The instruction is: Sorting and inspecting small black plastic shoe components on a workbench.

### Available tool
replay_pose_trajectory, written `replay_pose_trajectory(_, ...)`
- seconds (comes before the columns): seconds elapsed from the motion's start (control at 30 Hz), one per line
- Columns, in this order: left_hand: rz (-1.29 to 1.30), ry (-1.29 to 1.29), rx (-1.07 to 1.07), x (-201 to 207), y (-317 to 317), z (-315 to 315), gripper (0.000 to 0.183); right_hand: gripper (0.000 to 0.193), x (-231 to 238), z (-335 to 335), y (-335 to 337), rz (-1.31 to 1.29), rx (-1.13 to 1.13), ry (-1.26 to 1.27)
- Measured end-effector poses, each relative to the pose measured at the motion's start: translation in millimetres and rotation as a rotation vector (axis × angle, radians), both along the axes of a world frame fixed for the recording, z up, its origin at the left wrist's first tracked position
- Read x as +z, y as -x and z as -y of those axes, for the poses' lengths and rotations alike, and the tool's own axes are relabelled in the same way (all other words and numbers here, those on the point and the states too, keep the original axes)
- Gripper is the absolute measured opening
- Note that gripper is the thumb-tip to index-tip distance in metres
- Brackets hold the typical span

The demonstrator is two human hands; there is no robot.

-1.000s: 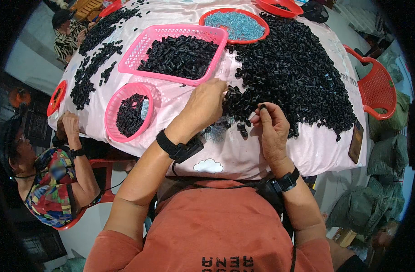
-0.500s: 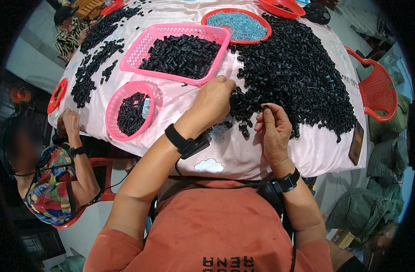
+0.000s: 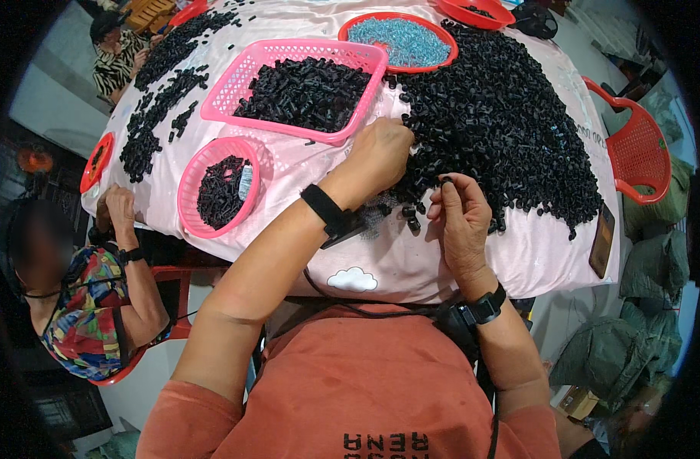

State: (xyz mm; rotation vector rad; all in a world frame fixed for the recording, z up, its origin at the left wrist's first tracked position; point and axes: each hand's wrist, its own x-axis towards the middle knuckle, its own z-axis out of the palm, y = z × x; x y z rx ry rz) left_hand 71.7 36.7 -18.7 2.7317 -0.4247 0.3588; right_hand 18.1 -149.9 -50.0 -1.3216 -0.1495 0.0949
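Note:
On the pink cloth spreads a big heap of small black plastic parts (image 3: pixel 503 115). My left hand (image 3: pixel 386 151) reaches to the heap's left edge, its fingers curled down. The fingertips are hidden, so what they hold does not show. My right hand (image 3: pixel 466 218) is in front of the heap, thumb and forefinger pinched on a small black plastic part (image 3: pixel 446 180). A few loose black parts (image 3: pixel 412 219) lie just left of it. Small clear pieces (image 3: pixel 374 218) lie beside my left wrist, partly covered by it.
Beyond my left forearm stand a pink rectangular basket (image 3: pixel 216 109) and a round pink basket (image 3: pixel 188 191), both holding black parts. A red tray (image 3: pixel 345 29) carries bluish clear pieces. A phone (image 3: pixel 601 243) lies at the right edge. Another person (image 3: pixel 90 306) sits at left.
My left hand has shifted to the right and slightly up, further over the heap's edge. The right hand keeps its pinch in nearly the same place.

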Motion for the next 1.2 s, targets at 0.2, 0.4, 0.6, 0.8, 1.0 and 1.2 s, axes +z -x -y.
replay_pose_trajectory(0.2, -0.085, -0.079, 0.022, 5, -3, 1, 0.020, 0.014, 3, -1, 1, -0.004, 0.004, 0.017)
replay_pose_trajectory(0.4, -0.193, -0.145, 0.038, 11, -2, 3, 0.018, 0.014, 3, 0, 1, -0.022, 0.018, 0.007)
replay_pose_trajectory(0.6, -0.145, -0.129, -0.021, 1, 6, -2, 0.014, 0.014, 4, -1, 1, -0.021, 0.029, 0.021)
replay_pose_trajectory(0.8, -0.041, -0.044, -0.050, -4, 12, -7, 0.014, 0.014, 3, -1, 0, -0.006, 0.036, 0.021)
replay_pose_trajectory(1.0, -0.072, 0.049, -0.039, 1, 18, -5, 0.014, 0.014, 2, -1, 0, -0.018, 0.042, 0.024)
replay_pose_trajectory(1.2, 0.052, 0.257, -0.016, 13, 37, -6, 0.012, 0.013, 8, -2, 2, -0.046, 0.049, 0.023)
